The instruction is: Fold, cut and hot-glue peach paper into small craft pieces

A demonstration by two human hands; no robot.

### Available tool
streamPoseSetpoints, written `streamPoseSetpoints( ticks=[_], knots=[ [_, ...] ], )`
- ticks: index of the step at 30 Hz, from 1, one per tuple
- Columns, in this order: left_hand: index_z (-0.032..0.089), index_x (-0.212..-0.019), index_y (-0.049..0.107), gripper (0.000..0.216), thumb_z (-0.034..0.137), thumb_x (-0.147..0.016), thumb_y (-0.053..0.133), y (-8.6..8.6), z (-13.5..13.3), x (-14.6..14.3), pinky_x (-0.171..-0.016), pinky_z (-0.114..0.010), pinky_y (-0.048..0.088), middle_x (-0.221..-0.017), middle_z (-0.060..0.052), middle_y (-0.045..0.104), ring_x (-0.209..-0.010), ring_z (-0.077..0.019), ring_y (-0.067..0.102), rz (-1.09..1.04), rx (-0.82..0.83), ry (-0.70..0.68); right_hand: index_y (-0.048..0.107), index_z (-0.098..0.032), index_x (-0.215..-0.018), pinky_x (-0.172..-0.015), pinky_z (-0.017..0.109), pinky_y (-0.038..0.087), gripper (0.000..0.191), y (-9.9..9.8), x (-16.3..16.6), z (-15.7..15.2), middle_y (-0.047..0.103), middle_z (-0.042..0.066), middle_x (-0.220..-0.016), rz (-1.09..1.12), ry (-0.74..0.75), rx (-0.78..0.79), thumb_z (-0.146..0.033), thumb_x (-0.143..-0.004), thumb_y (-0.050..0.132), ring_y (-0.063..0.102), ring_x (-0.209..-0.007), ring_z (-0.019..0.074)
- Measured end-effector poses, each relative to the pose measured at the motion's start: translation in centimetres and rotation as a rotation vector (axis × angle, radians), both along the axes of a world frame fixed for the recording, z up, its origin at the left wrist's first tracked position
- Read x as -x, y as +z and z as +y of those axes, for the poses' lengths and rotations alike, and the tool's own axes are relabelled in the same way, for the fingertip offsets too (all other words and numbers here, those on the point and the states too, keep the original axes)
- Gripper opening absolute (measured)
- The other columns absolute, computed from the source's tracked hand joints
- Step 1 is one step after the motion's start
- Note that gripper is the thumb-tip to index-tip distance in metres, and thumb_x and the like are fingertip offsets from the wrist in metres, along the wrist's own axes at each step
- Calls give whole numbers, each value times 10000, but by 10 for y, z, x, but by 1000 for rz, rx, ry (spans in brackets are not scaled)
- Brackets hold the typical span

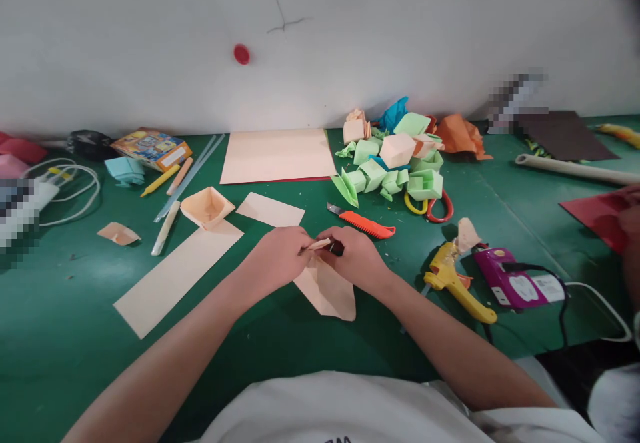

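Both my hands meet over a folded piece of peach paper [330,290] on the green table [75,336]. My left hand [277,256] is closed, pinching the paper's top edge. My right hand [353,256] is closed too, fingers pinched on the same fold from the other side. The paper's lower part hangs down as a pointed flap between my wrists. Just beyond my right hand lies an orange box cutter [365,224].
Peach paper strips [175,276] and a folded peach box [206,206] lie left. A peach sheet [277,155] lies at the back. A pile of folded green and peach shapes [395,163], scissors [435,208], a yellow glue gun [457,283] and a purple device [515,286] are right.
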State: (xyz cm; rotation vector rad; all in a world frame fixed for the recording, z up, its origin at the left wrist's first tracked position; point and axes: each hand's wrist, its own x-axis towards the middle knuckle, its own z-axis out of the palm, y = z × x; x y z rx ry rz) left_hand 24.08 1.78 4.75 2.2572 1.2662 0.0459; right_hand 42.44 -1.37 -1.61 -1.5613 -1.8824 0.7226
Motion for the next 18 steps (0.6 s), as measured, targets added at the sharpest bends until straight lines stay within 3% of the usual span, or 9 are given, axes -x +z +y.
streamPoseSetpoints(
  ticks=[2, 5, 10, 18],
  knots=[
    [205, -767, 686, 299, 357, -946, 502, 2, 0, -1, -571, -300, 324, -793, -34, 669, -706, -193, 597, 2, -26, 34, 675, -203, -813, -582, 275, 342, 67, 0, -2, 2, 648, 10, -716, -25, -8, -13, -225, -840, 733, 555, -711, 180],
    [223, -849, 681, 224, 372, -931, 535, 5, 0, -2, -567, -287, 321, -788, -12, 682, -714, -193, 602, 2, -58, 75, 597, -195, -661, -567, 277, 306, 226, 0, -4, 3, 590, 0, -653, -42, 12, -33, -218, -846, 723, 506, -660, 161],
    [216, -738, 632, 202, 317, -897, 559, 5, 0, -2, -533, -295, 276, -657, -3, 621, -623, -185, 550, 25, -76, 95, 566, -189, -619, -589, 274, 322, 275, -1, -6, 3, 559, -13, -663, -36, 86, -67, -183, -841, 728, 489, -663, 144],
    [275, -966, 731, 215, 328, -904, 533, 10, 1, 3, -658, -280, 409, -895, 12, 738, -807, -199, 663, -63, -39, 39, 573, -187, -624, -574, 270, 334, 268, -2, -8, 4, 569, -14, -679, -18, 101, -72, -182, -850, 717, 499, -648, 133]
  ],
)
